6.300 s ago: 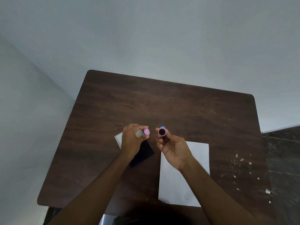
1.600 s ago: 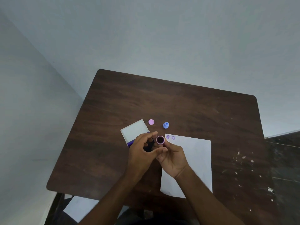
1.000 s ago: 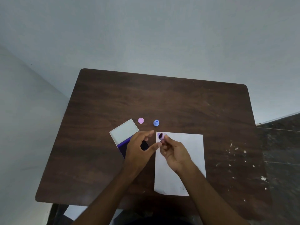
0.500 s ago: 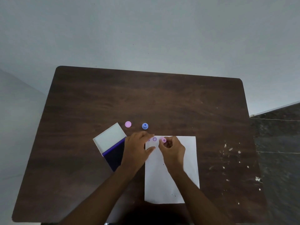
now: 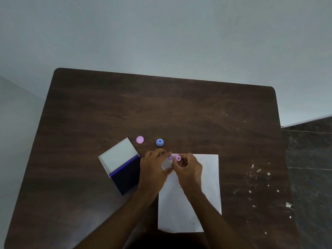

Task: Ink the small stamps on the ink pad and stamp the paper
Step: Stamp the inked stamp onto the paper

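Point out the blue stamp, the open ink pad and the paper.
blue stamp (image 5: 159, 142), head view, its top.
ink pad (image 5: 125, 178), head view, dark inked surface.
paper (image 5: 206, 186), head view, bare right part.

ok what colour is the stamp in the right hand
Pink; the stamp pinched by the right hand shows best in the head view.

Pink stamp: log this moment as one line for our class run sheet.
step: stamping | right hand: presses pink stamp on paper | left hand: rests at paper's edge | ink pad: open | blue stamp: on table
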`<state>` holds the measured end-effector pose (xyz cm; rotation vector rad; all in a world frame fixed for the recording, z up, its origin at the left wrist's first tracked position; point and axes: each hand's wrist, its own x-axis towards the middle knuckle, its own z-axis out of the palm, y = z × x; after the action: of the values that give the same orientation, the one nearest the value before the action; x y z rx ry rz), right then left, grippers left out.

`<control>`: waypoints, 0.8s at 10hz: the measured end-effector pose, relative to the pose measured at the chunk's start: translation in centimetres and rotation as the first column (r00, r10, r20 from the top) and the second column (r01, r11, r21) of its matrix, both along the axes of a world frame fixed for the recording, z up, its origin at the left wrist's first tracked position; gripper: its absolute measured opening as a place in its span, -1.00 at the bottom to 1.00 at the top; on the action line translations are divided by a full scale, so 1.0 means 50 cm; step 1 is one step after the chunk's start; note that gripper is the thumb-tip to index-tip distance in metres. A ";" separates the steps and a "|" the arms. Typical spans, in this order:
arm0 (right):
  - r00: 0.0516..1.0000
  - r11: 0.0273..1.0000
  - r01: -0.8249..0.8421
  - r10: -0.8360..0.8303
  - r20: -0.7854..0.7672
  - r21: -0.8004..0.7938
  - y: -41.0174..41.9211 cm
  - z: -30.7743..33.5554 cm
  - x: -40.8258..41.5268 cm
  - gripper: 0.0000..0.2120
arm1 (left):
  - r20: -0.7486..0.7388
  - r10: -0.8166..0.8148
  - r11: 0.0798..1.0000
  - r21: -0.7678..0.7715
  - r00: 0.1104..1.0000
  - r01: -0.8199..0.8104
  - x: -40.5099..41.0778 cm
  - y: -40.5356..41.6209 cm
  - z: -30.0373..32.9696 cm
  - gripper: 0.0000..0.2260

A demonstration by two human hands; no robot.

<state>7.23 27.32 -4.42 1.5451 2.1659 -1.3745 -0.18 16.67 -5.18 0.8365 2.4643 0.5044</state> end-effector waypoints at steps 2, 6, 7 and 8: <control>1.000 0.999 -0.011 0.010 0.010 0.046 0.005 -0.002 0.000 -0.70 | -0.005 0.065 0.990 0.122 0.998 -0.064 0.001 -0.006 -0.007 -0.58; 0.999 0.996 0.038 -0.039 0.007 0.084 -0.001 0.005 0.001 -0.82 | -0.103 0.028 0.998 -0.051 0.994 -0.034 0.013 0.006 0.016 -0.51; 0.998 0.997 0.041 -0.043 0.036 0.068 -0.002 -0.001 0.002 -0.70 | -0.096 0.014 0.998 -0.062 0.995 -0.020 0.014 0.005 0.019 -0.52; 0.998 0.998 0.040 -0.043 0.053 0.049 0.001 -0.005 0.000 -0.70 | -0.113 0.010 0.998 -0.053 0.994 -0.016 0.013 0.005 0.022 -0.52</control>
<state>7.23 27.36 -4.67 1.6335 2.1614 -1.2859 0.47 16.90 -4.08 0.8492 2.5755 0.4028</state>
